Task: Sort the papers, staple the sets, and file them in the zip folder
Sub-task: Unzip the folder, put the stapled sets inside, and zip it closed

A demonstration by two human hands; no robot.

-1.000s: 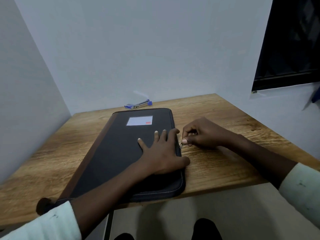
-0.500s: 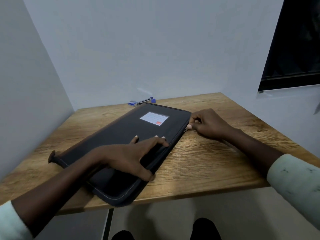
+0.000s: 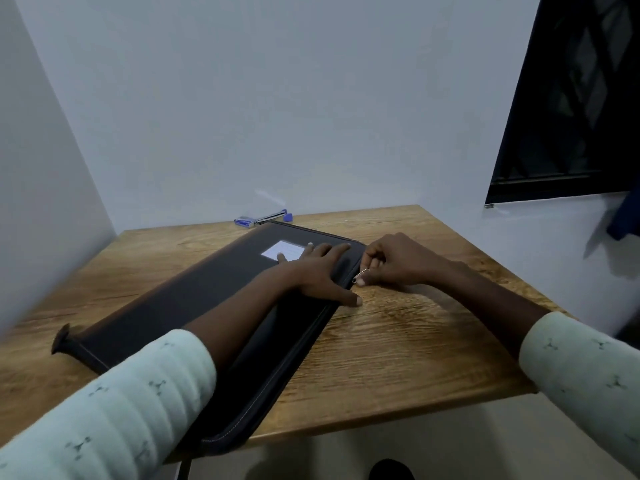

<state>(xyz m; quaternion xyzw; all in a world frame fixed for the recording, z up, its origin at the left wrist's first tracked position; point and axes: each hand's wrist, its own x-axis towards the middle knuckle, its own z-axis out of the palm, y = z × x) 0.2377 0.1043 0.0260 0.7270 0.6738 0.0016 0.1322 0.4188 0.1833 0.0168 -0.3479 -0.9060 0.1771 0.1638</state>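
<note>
The zip folder (image 3: 214,299) lies slanted on the table (image 3: 398,358), its near corner poking over the front edge. The left hand (image 3: 311,271) has slid up toward the far corner and presses flat, fingers a bit spread. The right hand (image 3: 391,265) pinches the zip pull (image 3: 362,273). No papers show, so this looks like the zipping step.

Left hand (image 3: 318,271) covers the right part of the white label (image 3: 280,250) on the zip folder (image 3: 180,299); label print too small to read. Right hand (image 3: 398,261) fingers hide part of the zipper pull (image 3: 363,271). Blue object (image 3: 627,216) at right edge: cut off, blurred, unidentifiable.
</note>
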